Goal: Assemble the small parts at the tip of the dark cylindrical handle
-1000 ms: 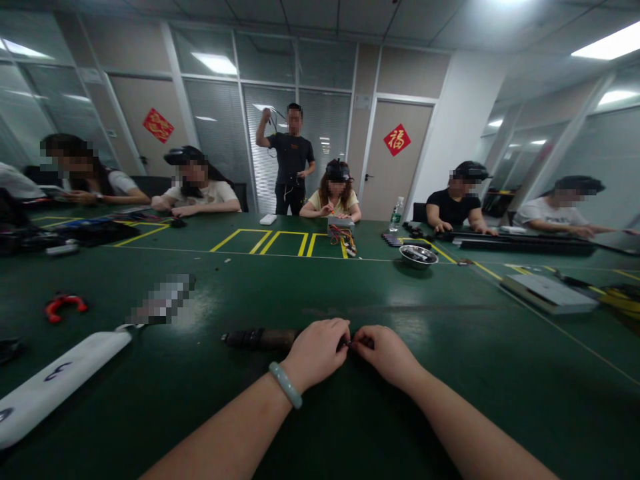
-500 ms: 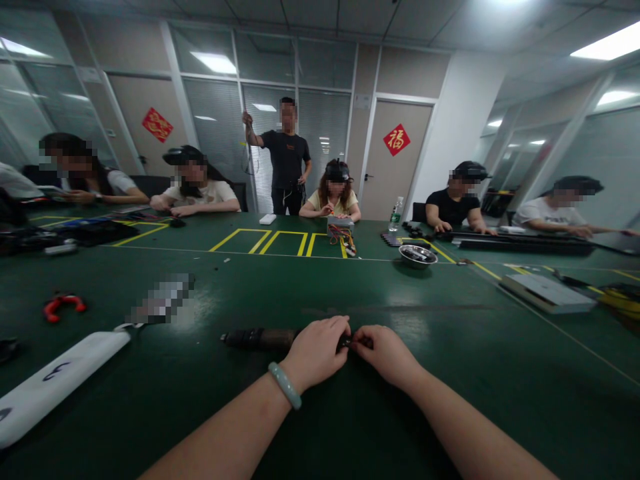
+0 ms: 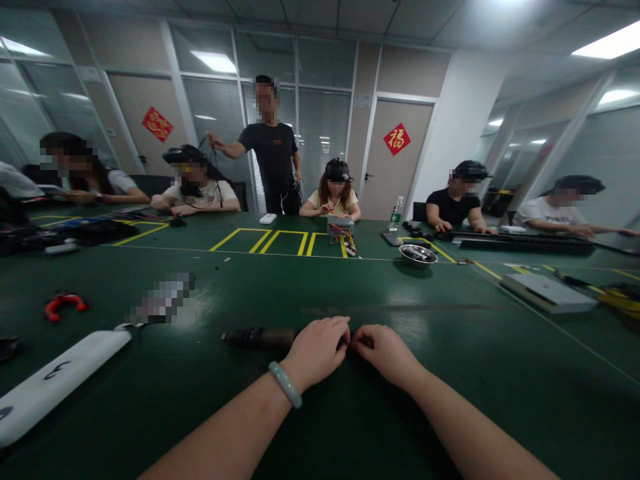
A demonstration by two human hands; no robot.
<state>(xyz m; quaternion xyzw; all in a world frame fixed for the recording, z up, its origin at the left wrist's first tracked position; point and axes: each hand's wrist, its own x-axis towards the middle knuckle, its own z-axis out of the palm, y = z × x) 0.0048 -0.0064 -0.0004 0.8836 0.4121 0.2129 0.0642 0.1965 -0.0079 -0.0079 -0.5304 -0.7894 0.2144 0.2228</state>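
Left hand [image 3: 320, 350]: lower middle of the frame, fingers curled over the right part of the tool; a pale green bangle [image 3: 285, 385] circles its wrist.
Right hand [image 3: 385, 355]: just beside it, fingertips pinched on a small part [image 3: 352, 343], too tiny to identify.
Dark cylindrical tool [image 3: 265, 338]: lying sideways on the green table [image 3: 350, 440], left of centre, partly hidden by the left hand.
White device marked 3 [image 3: 65, 381]: lower left.
Metal bowl [image 3: 419, 265]: right of centre.

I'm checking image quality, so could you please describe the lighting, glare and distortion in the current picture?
Head view throughout: upper-right rectangular white ceiling light overexposed; glossy dark-green tabletop shows glare patches; pale partition frame at left slants, likely lens distortion; cylindrical brown-and-black tool dimly lit.
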